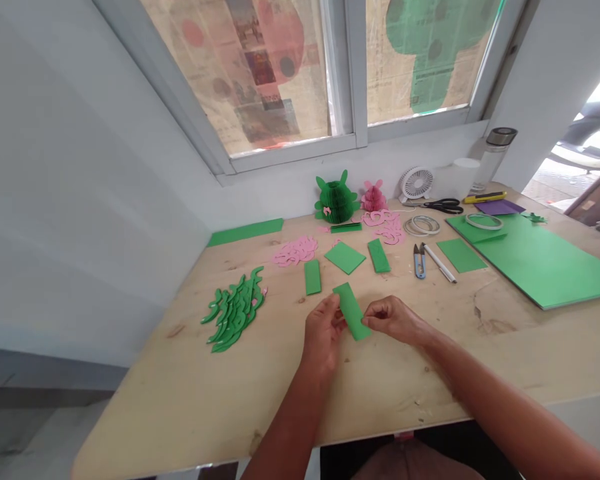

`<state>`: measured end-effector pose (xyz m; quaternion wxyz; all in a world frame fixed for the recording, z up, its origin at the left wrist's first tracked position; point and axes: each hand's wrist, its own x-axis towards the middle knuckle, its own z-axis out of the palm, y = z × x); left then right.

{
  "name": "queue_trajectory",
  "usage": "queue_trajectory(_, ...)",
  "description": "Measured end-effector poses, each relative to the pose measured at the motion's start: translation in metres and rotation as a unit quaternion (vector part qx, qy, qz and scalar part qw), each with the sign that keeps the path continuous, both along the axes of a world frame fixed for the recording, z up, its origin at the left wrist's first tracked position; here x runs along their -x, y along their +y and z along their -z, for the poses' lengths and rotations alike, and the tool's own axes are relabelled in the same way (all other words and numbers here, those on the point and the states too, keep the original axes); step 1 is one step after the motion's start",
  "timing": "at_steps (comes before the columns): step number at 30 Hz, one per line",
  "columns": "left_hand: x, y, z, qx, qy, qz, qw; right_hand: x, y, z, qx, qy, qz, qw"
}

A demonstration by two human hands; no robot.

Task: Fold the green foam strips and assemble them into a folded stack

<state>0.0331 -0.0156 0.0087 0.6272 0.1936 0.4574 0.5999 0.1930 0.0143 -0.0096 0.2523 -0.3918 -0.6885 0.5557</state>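
Observation:
A narrow green paper strip [351, 311] is held above the table between both hands. My left hand [325, 328] is closed on its left edge, near the upper end. The fingertips of my right hand [391, 319] pinch its right edge, lower down. Beyond the hands lie a green strip [313, 277], a green square [345, 257] and another folded green strip [379, 256]. Stacked green cut-outs [236, 312] rest to the left, and pink cut-outs [296, 251] lie farther back.
Small snips [419, 261] and a white pen [439, 263] lie to the right, near tape rolls [422, 226]. Large green sheets [545, 260] cover the right side. Black scissors [444, 205], a fan [417, 183], a bottle [495, 160] and a green paper figure [337, 200] stand or lie at the back.

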Motion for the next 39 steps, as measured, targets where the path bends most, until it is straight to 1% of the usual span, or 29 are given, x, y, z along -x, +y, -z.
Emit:
queue_trajectory(2, -0.006, -0.007, 0.004, 0.003, 0.009, 0.026, 1.0, 0.0, 0.0, 0.0, -0.002, 0.005, 0.001, 1.0)
queue_trajectory(6, -0.013, -0.012, 0.008, 0.017, 0.034, 0.05, 0.998, 0.001, 0.0, 0.0, -0.014, 0.006, 0.022, 1.0)
queue_trajectory(10, -0.012, -0.015, 0.007, 0.027, 0.07, 0.083, 0.994, 0.0, 0.001, 0.0, -0.023, 0.003, 0.053, 0.998)
queue_trajectory(14, -0.01, -0.017, 0.008, 0.017, 0.08, 0.098, 0.992, 0.0, 0.002, 0.0, -0.009, 0.009, 0.056, 0.998)
queue_trajectory(18, -0.009, -0.016, 0.011, 0.013, 0.103, 0.103, 0.989, 0.002, 0.0, -0.008, 0.04, 0.062, 0.066, 0.995)
queue_trajectory(20, -0.01, -0.016, 0.012, 0.014, 0.125, 0.124, 0.984, 0.003, -0.002, -0.014, 0.079, 0.112, 0.071, 0.988)
queue_trajectory(23, -0.011, -0.016, 0.013, 0.008, 0.16, 0.167, 0.973, 0.005, -0.006, -0.019, 0.15, 0.183, 0.062, 0.97)
queue_trajectory(26, -0.013, -0.015, 0.012, -0.003, 0.179, 0.195, 0.964, 0.005, -0.007, -0.02, 0.188, 0.213, 0.083, 0.955)
queue_trajectory(28, -0.014, -0.015, 0.012, -0.008, 0.184, 0.194, 0.964, 0.004, -0.007, -0.019, 0.188, 0.222, 0.101, 0.951)
queue_trajectory(33, -0.017, -0.015, 0.012, -0.026, 0.196, 0.152, 0.968, 0.006, -0.006, -0.013, 0.187, 0.23, 0.113, 0.948)
queue_trajectory(39, -0.017, -0.017, 0.012, -0.043, 0.222, 0.186, 0.956, 0.007, -0.004, -0.008, 0.203, 0.226, 0.172, 0.937)
